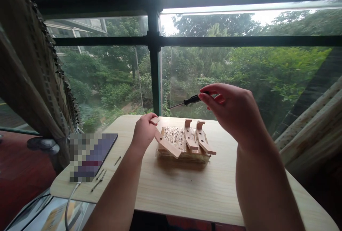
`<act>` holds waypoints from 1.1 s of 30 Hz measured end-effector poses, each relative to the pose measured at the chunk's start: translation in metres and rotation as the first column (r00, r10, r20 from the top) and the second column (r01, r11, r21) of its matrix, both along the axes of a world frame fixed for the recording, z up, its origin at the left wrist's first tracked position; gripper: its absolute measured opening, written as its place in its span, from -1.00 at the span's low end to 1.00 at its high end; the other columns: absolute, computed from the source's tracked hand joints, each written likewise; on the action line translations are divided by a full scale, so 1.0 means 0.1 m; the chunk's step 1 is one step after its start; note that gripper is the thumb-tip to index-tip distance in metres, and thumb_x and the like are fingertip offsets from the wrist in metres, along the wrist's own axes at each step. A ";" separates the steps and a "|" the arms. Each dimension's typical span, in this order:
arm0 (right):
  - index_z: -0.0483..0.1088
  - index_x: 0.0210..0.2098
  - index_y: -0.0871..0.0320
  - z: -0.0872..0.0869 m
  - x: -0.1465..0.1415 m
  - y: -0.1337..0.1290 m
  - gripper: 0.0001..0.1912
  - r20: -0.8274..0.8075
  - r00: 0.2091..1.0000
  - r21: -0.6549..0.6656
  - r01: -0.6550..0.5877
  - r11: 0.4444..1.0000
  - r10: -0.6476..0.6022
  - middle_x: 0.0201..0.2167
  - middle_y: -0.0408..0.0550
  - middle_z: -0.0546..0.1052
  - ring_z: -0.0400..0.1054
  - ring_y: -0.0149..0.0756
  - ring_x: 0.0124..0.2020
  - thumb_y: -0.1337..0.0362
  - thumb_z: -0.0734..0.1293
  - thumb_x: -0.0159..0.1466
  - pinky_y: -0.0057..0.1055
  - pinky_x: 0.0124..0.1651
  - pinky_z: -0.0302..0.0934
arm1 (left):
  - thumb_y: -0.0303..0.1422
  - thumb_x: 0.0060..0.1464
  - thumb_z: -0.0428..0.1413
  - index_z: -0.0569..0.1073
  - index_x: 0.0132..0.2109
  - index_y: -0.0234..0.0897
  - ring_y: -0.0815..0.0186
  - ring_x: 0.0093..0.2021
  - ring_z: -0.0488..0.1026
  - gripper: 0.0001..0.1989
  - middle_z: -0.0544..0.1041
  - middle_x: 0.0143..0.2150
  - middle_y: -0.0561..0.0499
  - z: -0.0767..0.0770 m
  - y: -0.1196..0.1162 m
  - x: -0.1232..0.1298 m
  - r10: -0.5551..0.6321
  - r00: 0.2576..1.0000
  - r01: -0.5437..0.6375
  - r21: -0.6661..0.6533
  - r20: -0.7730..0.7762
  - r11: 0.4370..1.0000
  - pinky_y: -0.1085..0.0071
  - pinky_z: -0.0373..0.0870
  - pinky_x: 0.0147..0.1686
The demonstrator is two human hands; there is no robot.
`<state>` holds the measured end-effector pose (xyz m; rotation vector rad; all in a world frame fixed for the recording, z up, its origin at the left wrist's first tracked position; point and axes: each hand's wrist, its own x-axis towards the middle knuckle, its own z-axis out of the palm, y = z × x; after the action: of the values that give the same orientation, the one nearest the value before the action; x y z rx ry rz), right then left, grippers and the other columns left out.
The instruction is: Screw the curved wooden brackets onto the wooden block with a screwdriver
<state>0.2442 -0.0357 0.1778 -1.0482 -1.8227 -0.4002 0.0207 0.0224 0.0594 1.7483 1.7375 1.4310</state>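
My left hand is closed around the upper end of a pale wooden hook, whose lower end slants across the left side of a block pitted with holes. Two more wooden hooks, one in the middle and one on the right, lie on that block with their curved ends away from me. Raised above the table at the right, my right hand grips a screwdriver by its black handle. The thin shaft points left, apart from the block and hooks.
Several screws lie on the light wooden table at the left, beside a dark phone-like device with a white cable. A window stands behind the table, with curtains at both sides.
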 end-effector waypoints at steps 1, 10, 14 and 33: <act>0.53 -0.34 0.05 0.00 0.00 0.00 -0.87 0.001 1.000 0.006 -0.003 1.000 0.003 -0.45 -0.13 0.58 0.43 -0.33 -0.49 0.19 0.34 0.22 -0.39 -0.39 0.26 | -0.55 -0.14 -0.06 0.49 -0.29 -0.26 0.21 -0.25 0.51 -0.71 0.55 -0.34 -0.01 0.06 0.08 0.05 -0.071 0.997 0.071 -0.027 -0.029 0.997 0.37 0.41 -0.29; 0.53 -0.30 0.09 0.01 0.08 -0.05 -0.84 -0.012 0.999 0.054 0.036 0.998 -0.035 -0.42 -0.05 0.58 0.43 -0.28 -0.48 0.20 0.32 0.23 -0.36 -0.41 0.25 | -0.54 -0.12 0.01 0.57 -0.26 -0.35 0.29 -0.41 0.45 -0.71 0.60 -0.30 -0.10 -0.07 0.57 0.63 -0.512 0.845 0.534 -0.191 0.152 0.824 0.37 0.41 -0.39; 0.53 -0.31 0.11 0.01 0.07 -0.05 -0.84 -0.014 1.000 0.046 0.020 0.999 -0.020 -0.42 -0.05 0.58 0.44 -0.29 -0.45 0.21 0.32 0.24 -0.38 -0.40 0.24 | -0.53 -0.11 0.00 0.57 -0.24 -0.33 0.25 -0.26 0.50 -0.70 0.61 -0.28 -0.05 -0.24 0.56 0.66 -0.465 0.885 0.463 -0.096 0.004 0.881 0.40 0.43 -0.25; 0.53 -0.32 0.11 -0.02 -0.02 0.00 -0.88 0.036 0.998 0.046 -0.045 0.998 0.044 -0.46 -0.15 0.57 0.40 -0.39 -0.52 0.23 0.35 0.22 -0.41 -0.33 0.26 | -0.43 0.07 0.08 0.53 -0.14 -0.32 0.23 -0.21 0.52 -0.79 0.61 -0.20 -0.09 -0.39 0.64 0.48 -0.391 0.905 0.387 -0.057 -0.168 0.920 0.37 0.42 -0.15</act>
<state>0.2424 -0.0358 0.1755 -0.9724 -1.8554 -0.4349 0.0689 0.0865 0.0200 2.1160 1.3625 1.1091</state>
